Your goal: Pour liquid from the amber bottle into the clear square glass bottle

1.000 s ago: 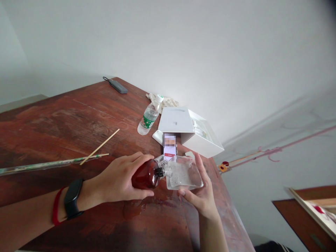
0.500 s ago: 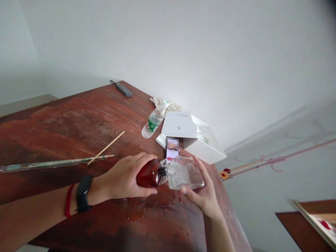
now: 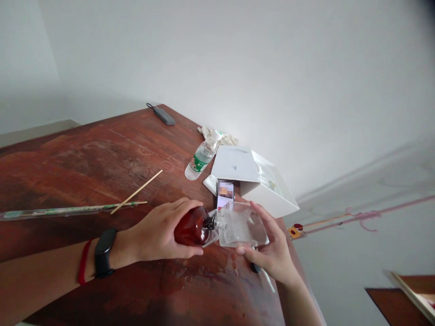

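My left hand (image 3: 159, 231) is wrapped round a small bottle of dark red liquid (image 3: 192, 226), tipped on its side with its threaded neck pointing right. My right hand (image 3: 272, 253) holds a clear plastic container (image 3: 243, 225) from below, with its opening at the bottle's neck. Both are just above the wooden table (image 3: 102, 158) near its right edge. A wet red-tinted puddle (image 3: 180, 274) lies on the wood under the bottle. A black band and a red cord are on my left wrist.
Behind the hands a phone (image 3: 225, 192) leans on a white open box (image 3: 254, 174). A lying water bottle (image 3: 202, 156), a cloth (image 3: 217, 134), a grey device (image 3: 165, 116), a wooden stick (image 3: 137, 191) and a long wrapped rod (image 3: 68, 210) are also on the table.
Both hands keep their hold on the bottle and container. The view has shifted slightly, and the puddle under the bottle looks a little larger. A small dark object now shows below my right hand.
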The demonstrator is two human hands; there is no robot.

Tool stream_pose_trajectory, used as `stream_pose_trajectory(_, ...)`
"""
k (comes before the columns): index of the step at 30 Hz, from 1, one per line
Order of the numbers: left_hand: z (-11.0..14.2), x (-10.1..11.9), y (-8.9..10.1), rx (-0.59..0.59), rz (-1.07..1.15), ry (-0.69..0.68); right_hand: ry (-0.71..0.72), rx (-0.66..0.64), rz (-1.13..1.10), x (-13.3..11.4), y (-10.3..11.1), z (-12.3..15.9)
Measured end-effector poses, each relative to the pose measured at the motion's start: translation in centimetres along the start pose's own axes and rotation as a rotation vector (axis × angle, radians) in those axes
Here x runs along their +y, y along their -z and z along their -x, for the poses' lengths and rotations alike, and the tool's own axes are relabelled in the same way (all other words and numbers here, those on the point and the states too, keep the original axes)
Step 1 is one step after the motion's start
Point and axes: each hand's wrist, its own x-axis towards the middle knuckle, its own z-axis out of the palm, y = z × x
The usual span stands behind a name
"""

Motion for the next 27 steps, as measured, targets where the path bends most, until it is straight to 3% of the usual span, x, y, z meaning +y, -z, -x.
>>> stream_pose_trajectory(14, 0.2, -0.1, -0.1, 0.019, 0.046, 0.017, 0.028, -0.095, 0.002, 0.2, 1.5, -1.7)
stream_pose_trajectory(27, 0.2, -0.2, -0.1, 0.008, 0.059, 0.06, 0.016, -0.079, -0.034, 1.0, 0.8, -1.1)
